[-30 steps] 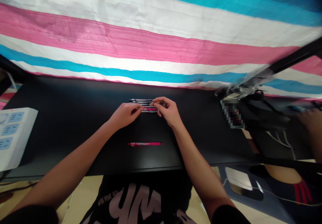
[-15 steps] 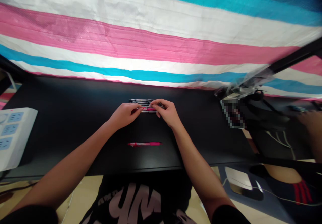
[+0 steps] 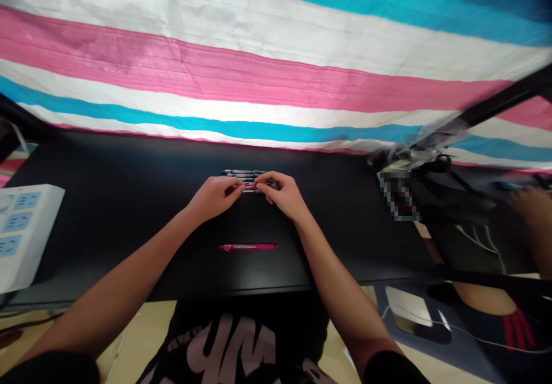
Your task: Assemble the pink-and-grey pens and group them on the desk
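Several dark pens with clear barrels (image 3: 242,173) lie side by side on the black table (image 3: 129,200), just beyond my hands. My left hand (image 3: 219,194) is closed in a pinch on the left part of a red pen (image 3: 250,187). Facing it, my right hand (image 3: 282,193) pinches the same pen farther right, thumb and forefinger together. Much of that pen is hidden by my fingers. Closer to the table's front edge, a second red pen (image 3: 249,247) lies alone, parallel to that edge.
A white power strip (image 3: 32,234) sits at the table's left side. To the right are a clear plastic bag (image 3: 425,142) and a blurred-out device (image 3: 399,195). Another person's hand (image 3: 532,206) shows at the far right. A striped sheet (image 3: 259,85) hangs behind.
My right hand has slid slightly left along the red pen, nearer to my left hand. My left hand and the lone red pen stay where they were.
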Available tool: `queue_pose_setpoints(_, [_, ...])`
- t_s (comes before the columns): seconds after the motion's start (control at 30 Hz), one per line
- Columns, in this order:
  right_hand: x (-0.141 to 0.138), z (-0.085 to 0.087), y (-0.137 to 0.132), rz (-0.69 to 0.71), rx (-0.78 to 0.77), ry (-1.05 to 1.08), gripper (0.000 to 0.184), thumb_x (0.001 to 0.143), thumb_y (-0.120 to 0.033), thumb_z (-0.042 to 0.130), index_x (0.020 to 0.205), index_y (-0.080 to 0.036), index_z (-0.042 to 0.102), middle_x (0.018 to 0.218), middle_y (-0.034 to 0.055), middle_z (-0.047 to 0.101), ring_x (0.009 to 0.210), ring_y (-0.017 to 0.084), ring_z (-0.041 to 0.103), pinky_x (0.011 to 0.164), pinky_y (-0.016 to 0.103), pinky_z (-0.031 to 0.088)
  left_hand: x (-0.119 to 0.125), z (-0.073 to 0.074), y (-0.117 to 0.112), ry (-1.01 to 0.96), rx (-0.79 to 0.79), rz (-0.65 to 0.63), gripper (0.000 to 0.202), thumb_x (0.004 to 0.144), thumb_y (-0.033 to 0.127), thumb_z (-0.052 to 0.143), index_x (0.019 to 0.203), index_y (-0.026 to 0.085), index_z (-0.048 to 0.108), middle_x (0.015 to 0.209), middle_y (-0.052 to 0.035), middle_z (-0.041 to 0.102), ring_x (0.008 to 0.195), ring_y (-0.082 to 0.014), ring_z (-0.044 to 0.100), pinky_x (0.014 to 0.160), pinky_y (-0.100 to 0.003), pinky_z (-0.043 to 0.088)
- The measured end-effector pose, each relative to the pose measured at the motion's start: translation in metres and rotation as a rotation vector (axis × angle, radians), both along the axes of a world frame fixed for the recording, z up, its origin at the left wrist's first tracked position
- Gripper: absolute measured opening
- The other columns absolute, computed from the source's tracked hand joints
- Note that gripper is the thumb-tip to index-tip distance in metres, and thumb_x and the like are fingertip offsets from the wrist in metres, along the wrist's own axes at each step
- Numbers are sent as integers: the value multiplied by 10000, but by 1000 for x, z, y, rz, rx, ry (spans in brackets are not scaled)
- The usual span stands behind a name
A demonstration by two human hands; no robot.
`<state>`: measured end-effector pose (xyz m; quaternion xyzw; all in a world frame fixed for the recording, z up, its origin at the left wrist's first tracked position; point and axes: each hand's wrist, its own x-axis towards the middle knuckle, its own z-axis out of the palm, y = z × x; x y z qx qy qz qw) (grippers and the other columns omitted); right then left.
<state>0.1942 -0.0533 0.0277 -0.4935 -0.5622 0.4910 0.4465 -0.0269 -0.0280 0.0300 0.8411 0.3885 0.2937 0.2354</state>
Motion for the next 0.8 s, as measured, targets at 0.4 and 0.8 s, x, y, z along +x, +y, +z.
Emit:
queue_pose_setpoints(0.4, [5, -8, 5, -102, 5, 191, 308, 917, -450, 630, 887, -181, 776, 623, -31, 515, 478, 82, 397, 496, 262, 355, -1, 1, 0, 5, 9, 17, 251, 981, 322, 571, 893, 168, 749, 718, -22, 704, 600, -139, 605, 620, -254, 437])
queue_pose_setpoints(0.8, [8, -4, 5, -330, 126, 106, 430, 905, -617, 652, 906, -209, 788, 638, -2, 564, 605, 145, 526, 612, 291, 462, -1, 0, 0, -22, 7, 32, 199, 971, 324, 598, 913, 181, 724, 695, -2, 669, 604, -134, 596, 628, -252, 442])
